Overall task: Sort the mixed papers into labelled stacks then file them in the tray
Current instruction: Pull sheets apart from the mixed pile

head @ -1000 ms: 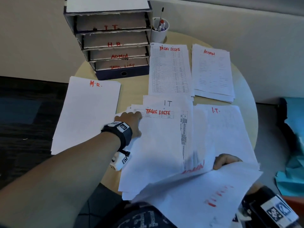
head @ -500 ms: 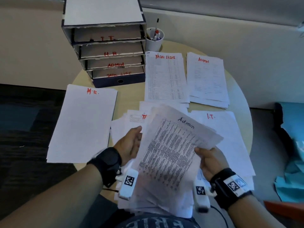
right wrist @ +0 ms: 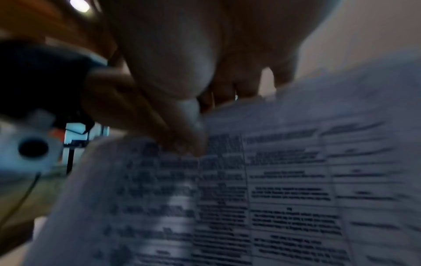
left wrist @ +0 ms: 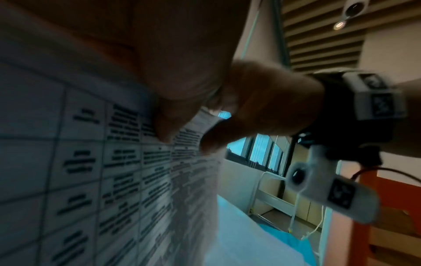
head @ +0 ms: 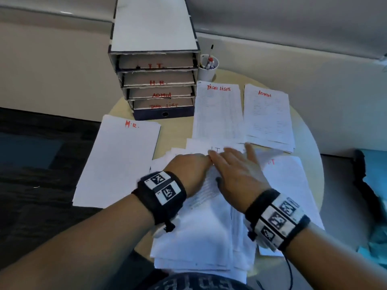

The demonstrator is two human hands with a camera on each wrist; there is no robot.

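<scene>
The left hand (head: 188, 170) and right hand (head: 236, 170) cover most of the middle pile (head: 199, 233), hiding its top label. Its near edge is cut off. Printed text beside the pile's hands is blurred and unreadable in both wrist views.

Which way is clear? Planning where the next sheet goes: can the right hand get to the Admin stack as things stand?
Probably yes: the right hand lies just short of the Admin stack, and nothing stands between them.

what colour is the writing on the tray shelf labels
Red, on the tray shelf fronts; the head view shows it best.
</scene>
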